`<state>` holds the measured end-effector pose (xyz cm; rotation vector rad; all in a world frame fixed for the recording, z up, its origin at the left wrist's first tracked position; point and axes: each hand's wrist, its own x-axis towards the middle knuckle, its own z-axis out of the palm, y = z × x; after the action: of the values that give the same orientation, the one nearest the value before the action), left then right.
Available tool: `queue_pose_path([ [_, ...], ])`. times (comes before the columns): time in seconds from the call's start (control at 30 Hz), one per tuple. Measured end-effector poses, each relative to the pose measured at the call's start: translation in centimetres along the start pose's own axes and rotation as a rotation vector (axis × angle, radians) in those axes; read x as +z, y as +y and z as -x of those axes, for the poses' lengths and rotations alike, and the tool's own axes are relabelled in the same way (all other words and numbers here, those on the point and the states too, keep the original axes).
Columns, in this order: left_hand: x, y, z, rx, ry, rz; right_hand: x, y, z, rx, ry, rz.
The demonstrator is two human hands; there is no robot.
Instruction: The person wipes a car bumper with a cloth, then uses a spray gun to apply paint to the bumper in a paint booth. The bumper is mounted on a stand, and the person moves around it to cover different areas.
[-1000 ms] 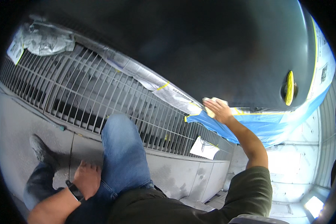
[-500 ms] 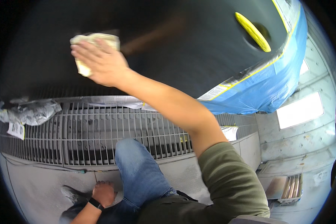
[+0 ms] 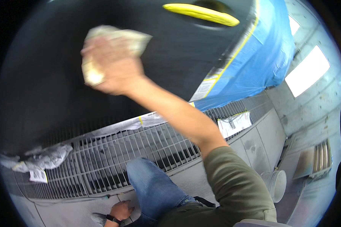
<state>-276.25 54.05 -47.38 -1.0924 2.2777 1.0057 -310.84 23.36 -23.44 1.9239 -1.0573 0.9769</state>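
My right hand (image 3: 115, 68) presses a pale yellow cloth (image 3: 138, 39) against a dark, smooth car body panel (image 3: 170, 56). Motion blurs the hand, and its fingers lie over the cloth, whose corners stick out around them. To the upper right, a door handle wrapped in yellow tape (image 3: 201, 13) stands over a rounded recess in the panel. Low in the picture my left hand (image 3: 121, 210), with a dark watch (image 3: 113, 218) on its wrist, hangs beside my bent knee (image 3: 146, 178). Its fingers look loosely apart, with nothing visible in them.
Blue masking film (image 3: 254, 56) edged with yellow tape covers the car's right part. Below runs a metal floor grating (image 3: 140, 142), with crumpled plastic film (image 3: 51, 157) at left and a printed sheet (image 3: 235, 124) at right. A white bucket (image 3: 278, 186) stands at lower right.
The view has turned and shifted, so the taped handle now sits further left. My right hand and the cloth are still on the panel, now more blurred. The bucket has come into view.
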Motion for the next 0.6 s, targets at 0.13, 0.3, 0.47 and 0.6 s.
queue_pose_path([
  [0.13,-0.4,-1.4,-1.9,-0.078,-0.03,-0.007,-1.2,1.0,-1.9,-0.108,0.06,0.138],
  [0.3,0.6,-1.0,-2.0,-0.054,-0.087,0.038,-10.5,13.4,8.6,0.729,-0.114,0.375],
  [0.47,1.5,-2.2,-2.4,-0.123,-0.075,0.036,-12.2,19.5,6.5,0.595,0.326,0.288],
  [0.6,1.7,-2.5,-2.5,-0.085,-0.028,0.023,-7.8,17.4,11.6,0.698,0.409,0.272],
])
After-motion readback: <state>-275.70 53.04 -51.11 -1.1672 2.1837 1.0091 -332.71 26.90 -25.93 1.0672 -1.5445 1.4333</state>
